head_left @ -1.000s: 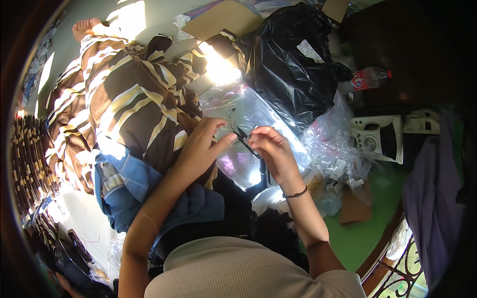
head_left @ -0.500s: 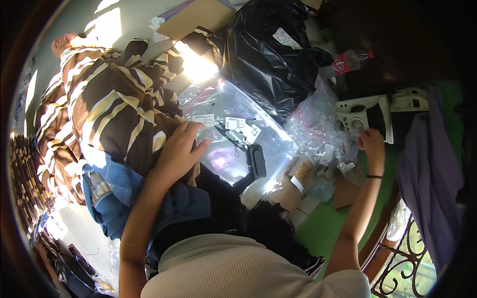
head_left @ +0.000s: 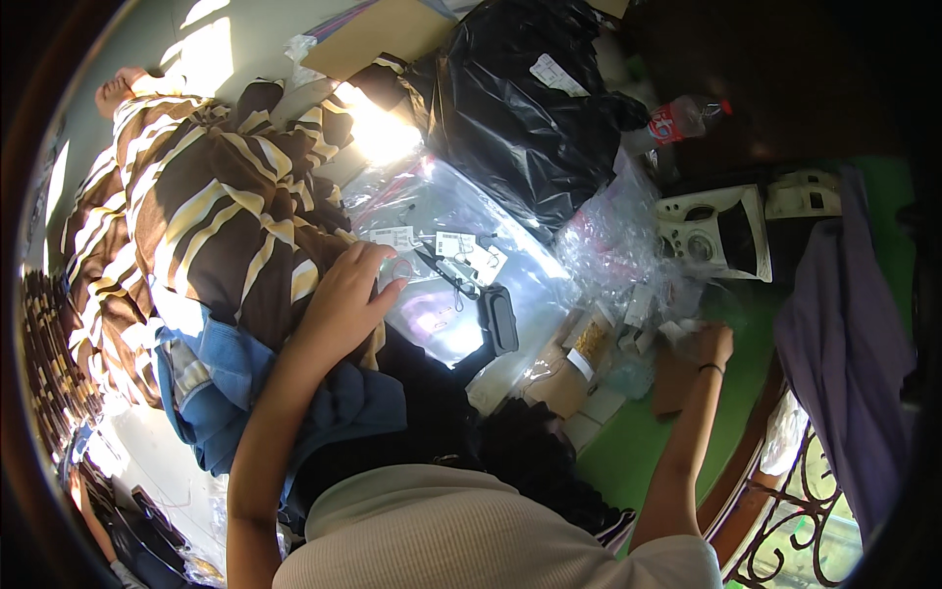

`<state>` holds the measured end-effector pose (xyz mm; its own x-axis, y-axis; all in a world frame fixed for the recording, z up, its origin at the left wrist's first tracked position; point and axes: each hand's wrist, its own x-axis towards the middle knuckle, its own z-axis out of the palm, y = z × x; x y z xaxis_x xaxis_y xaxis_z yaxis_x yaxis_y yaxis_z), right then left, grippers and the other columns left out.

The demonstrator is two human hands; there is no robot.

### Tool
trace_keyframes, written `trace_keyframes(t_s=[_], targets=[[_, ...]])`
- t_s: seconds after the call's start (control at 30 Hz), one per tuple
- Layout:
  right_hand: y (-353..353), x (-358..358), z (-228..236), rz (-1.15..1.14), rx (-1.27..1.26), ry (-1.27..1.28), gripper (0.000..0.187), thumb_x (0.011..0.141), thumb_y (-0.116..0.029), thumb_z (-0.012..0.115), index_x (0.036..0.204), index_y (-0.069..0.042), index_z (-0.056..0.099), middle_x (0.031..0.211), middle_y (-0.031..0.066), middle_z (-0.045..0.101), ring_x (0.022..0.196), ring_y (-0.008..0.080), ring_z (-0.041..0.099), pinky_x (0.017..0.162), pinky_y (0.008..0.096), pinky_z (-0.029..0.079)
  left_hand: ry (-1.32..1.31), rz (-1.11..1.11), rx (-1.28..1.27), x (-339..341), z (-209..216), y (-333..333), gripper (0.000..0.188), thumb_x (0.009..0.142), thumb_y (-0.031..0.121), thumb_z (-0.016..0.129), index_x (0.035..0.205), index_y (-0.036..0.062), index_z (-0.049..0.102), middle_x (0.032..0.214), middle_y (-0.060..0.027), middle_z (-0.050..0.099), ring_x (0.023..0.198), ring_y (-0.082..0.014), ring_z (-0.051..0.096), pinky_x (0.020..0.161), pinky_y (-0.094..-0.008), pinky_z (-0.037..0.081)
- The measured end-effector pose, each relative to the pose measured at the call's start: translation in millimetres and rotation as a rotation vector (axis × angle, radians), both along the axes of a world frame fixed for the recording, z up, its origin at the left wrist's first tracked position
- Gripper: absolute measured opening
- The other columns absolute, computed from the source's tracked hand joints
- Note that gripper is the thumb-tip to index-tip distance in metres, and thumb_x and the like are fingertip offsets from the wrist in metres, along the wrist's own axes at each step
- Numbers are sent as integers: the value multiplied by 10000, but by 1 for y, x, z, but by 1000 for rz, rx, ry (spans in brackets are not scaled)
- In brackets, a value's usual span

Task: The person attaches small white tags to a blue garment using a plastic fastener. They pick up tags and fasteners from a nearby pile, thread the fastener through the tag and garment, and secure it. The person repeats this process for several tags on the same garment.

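My left hand [head_left: 351, 294] rests at the near-left edge of a large clear plastic bag [head_left: 535, 265], thumb and fingers apart. A small clear piece with a pinkish ring [head_left: 401, 270] lies between its fingertips; I see no grip on it. On the bag lie several white labels [head_left: 454, 244], a dark pen-like item [head_left: 432, 257] and a black oblong case [head_left: 499, 319]. My right hand [head_left: 712, 346], a dark band on its wrist, is beside crumpled clear plastic [head_left: 613, 236] and a brown cardboard piece [head_left: 671, 381]. Its fingers are curled, and what they hold is hidden.
A black plastic bag [head_left: 520, 108] lies ahead, with a red-labelled bottle [head_left: 687, 120] to its right. A pale speaker-like panel [head_left: 711, 233] stands at right, near a hanging purple cloth [head_left: 844, 324]. Striped brown fabric [head_left: 216, 206] covers the left. Small boxes [head_left: 589, 334] lie right of centre.
My right hand has moved down, nearer to me, from beside the pale panel to beside the cardboard. The left hand keeps its place by the clear bag. The whole view has shifted slightly.
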<state>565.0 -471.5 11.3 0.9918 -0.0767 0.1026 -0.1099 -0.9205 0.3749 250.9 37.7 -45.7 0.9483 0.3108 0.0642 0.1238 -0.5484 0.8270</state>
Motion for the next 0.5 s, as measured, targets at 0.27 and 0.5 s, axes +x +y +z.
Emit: trace_keyframes(t_s=[0.27,0.5], targets=[[145,-50,130,385,364,273,165,750,-181,559,728,-22,601,586,64,572,517,140,542,495,270,422,-152,-2,38,17,37,-8,300,766,128,570,1023,8,470,957,-166,517,892,-324,504,769,-363,408],[293,-162,132,599,925,924,108,768,-51,596,815,45,608,671,67,596,557,102,551,510,214,425,-368,-338,-336,51,98,-63,433,737,141,645,1114,22,469,1038,-154,535,932,-254,551,804,-317,436]])
